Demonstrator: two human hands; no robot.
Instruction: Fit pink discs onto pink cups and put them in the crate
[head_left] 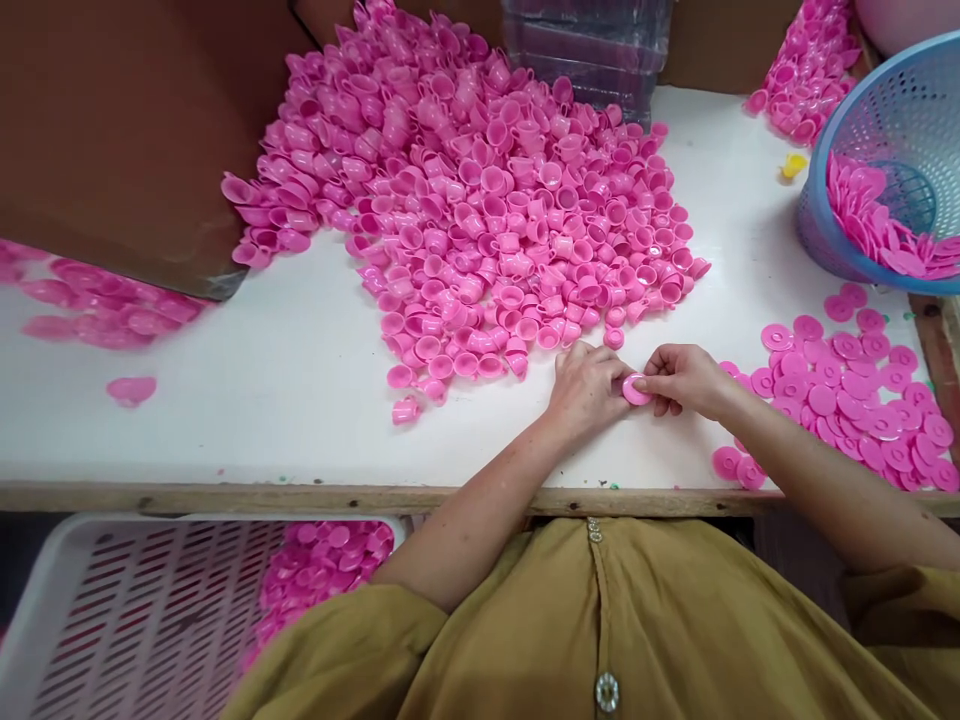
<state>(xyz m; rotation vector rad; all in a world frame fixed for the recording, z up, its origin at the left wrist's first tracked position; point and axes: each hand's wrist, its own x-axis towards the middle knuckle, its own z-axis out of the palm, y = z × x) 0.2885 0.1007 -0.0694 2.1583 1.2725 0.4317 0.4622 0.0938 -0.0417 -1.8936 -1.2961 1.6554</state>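
Gripped between the right hand's [686, 380] thumb and fingers is a pink saucer [636, 389], just above the white table [262, 410] near its front edge. From the left, blurred pink pieces [112, 305] lie beside a large brown box [127, 120]. Below the table edge sits a white basket [45, 600] with pink discs [322, 560] in it. Next comes a wide heap of pink cups [480, 200], tumbled at all angles. The left hand [589, 385] curls against the saucer's left side; I cannot tell whether it grasps anything. Right of both hands spreads a pile of saucers [859, 385]; behind it stand a small yellow piece [793, 167] and a blue basket [840, 250] holding more pink discs.
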